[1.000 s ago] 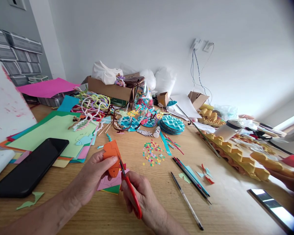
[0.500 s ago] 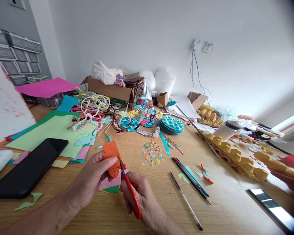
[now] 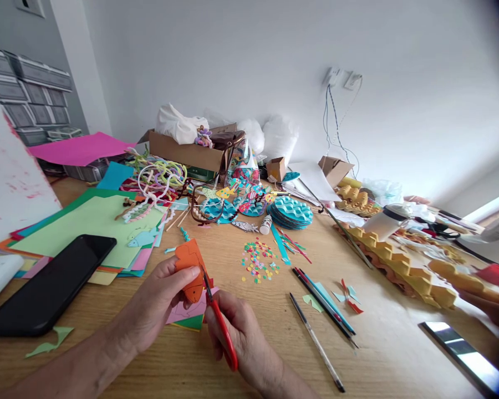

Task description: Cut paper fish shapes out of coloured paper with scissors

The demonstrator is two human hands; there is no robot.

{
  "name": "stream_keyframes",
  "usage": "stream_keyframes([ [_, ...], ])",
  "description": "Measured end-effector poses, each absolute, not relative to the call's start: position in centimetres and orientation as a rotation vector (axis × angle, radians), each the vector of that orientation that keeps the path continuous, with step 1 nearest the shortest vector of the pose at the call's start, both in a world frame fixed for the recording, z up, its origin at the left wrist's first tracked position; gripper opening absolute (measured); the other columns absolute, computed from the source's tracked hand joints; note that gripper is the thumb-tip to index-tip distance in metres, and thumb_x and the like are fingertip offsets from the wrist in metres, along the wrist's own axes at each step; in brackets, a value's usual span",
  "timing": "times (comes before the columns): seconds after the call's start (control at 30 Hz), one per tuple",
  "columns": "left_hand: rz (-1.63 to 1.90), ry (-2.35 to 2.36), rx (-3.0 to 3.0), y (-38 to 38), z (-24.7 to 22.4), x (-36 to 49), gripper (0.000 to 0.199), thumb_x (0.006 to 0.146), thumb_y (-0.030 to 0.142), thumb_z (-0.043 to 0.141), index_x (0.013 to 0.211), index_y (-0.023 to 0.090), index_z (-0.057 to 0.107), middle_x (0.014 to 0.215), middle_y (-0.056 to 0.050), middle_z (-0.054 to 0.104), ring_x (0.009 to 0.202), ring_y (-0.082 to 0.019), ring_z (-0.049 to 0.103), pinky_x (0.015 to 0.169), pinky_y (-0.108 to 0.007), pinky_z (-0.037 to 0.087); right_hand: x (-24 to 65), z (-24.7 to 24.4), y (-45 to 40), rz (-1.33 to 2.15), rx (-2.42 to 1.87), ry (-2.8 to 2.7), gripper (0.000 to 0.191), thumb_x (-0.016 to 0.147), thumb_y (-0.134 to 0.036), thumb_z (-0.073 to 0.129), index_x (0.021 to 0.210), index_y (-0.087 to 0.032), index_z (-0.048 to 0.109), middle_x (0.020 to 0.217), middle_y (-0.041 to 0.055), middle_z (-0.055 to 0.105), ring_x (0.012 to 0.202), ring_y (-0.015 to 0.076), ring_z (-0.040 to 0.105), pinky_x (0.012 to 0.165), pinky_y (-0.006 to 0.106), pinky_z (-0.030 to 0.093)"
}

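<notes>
An orange paper (image 3: 188, 259) with a fish outline drawn on it is pinched between the thumb and fingers of my left hand (image 3: 164, 299). My right hand (image 3: 237, 332) is wrapped round the red handles of the scissors (image 3: 223, 332). The scissor blades touch the right edge of the orange paper, close to my left thumb. Beneath both hands lies a pink sheet (image 3: 190, 312) with drawn lines, on top of a green one.
At left are a black phone (image 3: 54, 282) and stacked coloured paper (image 3: 87, 221). Confetti (image 3: 258, 260), pens (image 3: 316, 338) and paper scraps (image 3: 349, 296) lie to the right. Yellow egg cartons (image 3: 391, 266) and a second phone (image 3: 461, 354) are further right.
The red scissor handles have shifted very slightly to the left. Both hands and the orange paper are almost where they were.
</notes>
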State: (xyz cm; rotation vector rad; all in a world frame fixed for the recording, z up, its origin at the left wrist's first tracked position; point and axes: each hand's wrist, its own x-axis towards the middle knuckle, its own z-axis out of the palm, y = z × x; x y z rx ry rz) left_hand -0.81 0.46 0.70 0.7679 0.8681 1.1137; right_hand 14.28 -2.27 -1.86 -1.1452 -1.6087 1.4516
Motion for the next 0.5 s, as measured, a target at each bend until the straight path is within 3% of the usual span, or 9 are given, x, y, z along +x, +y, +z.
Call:
stream_keyframes([
  [0.5,1.140,0.889,0.761,0.49,0.73,-0.76,0.026,0.062,0.031,0.074,0.054,0.018,0.053,0.045,0.008,0.053,0.043,-0.007,0.040,0.043,-0.018,0.035,14.31,-2.26,-2.34,1.464,-1.163,-1.588,0.039,0.088,-0.050,0.047,0.067,-0.018,0.044,0.051,-0.0059,0.039,0.040,0.0056,0.037,0.036,0.015,0.030],
])
